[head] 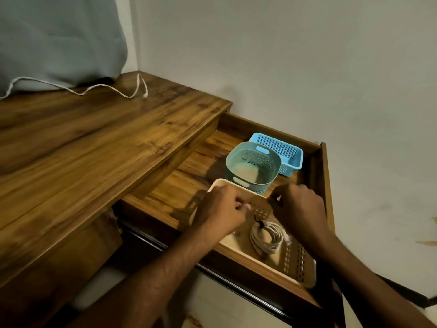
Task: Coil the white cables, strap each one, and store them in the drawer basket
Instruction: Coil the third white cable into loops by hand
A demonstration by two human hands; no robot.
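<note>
The drawer [326, 185] stands pulled out from the right end of the wooden desk [94, 143]. It holds three baskets in a row from near to far: a beige basket [299, 261] nearest, a teal basket [251, 166] in the middle, and a blue basket [277, 150] farthest, against the drawer's far wall.

One coiled white cable [267, 237] lies flat on the floor of the beige basket, bound by a dark strap [260, 224] at its far edge. This coil is stored.

Both hands hover over the far half of the beige basket. The left hand [221, 209] has its fingers curled, with something small and pale showing at the fingertips; what it is cannot be told. The right hand [300, 204] also has its fingers curled, at the basket's far rim; whether it grips the rim or pinches a small item cannot be told. The coil lies just near of both hands, between the two forearms, and neither hand touches it.

A second white cable [78, 89] lies uncoiled on the far left of the desk top, running roughly left to right. Its plug end [144, 95] points toward the drawer, and its left end passes under a pale cloth [59, 39].

Judgement: the next cable lies far and to the left of both hands, well apart from the drawer. The left hand is the nearer one, and the plug end is the closest point to take hold of.
</note>
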